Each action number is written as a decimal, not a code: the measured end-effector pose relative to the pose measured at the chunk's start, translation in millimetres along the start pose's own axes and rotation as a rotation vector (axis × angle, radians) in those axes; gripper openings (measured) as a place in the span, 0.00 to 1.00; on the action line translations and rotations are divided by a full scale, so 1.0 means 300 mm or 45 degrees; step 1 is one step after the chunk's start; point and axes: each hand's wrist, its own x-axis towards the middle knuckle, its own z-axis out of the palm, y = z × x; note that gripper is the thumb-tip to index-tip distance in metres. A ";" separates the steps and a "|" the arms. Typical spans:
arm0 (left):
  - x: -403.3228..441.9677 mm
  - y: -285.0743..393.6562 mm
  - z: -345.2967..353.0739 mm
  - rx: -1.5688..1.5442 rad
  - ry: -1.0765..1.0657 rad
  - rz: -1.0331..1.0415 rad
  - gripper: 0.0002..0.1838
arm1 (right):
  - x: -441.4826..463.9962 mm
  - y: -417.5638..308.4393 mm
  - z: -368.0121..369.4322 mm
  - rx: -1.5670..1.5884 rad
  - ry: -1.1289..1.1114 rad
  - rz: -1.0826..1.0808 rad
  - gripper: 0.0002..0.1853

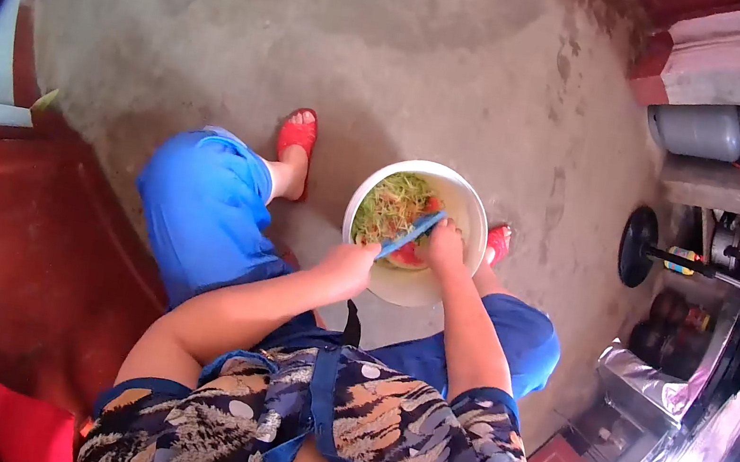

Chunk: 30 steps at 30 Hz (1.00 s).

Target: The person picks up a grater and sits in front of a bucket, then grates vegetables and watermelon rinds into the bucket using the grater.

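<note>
A white bucket (472, 210) stands on the floor between my feet, holding pale green shreds (394, 195) and some red pieces (404, 257). A long, flat blue tool (409, 235) lies slantwise over the bucket's mouth; its exact kind does not show clearly. My left hand (348, 269) is closed around the tool's near end at the left rim. Above the bucket, my right hand (446, 242) is closed against the far end of the tool, and what its fingers hold is hidden.
Both my feet wear red sandals (299, 132), one on each side of the bucket. A grey gas cylinder (703, 130) lies on a shelf at the right, with a black round-based stand (638, 246) nearby. A reddish-brown surface (39, 268) extends along the left.
</note>
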 end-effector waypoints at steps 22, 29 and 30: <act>0.039 0.063 -0.006 0.033 0.198 -0.123 0.14 | -0.044 -0.070 -0.022 0.379 0.209 0.060 0.45; 0.097 0.001 0.052 -0.075 0.207 -0.159 0.16 | -0.080 -0.031 -0.080 1.697 -0.551 0.257 0.37; 0.118 -0.030 0.071 -0.114 0.249 -0.178 0.16 | -0.067 -0.007 -0.049 1.922 -0.587 0.369 0.35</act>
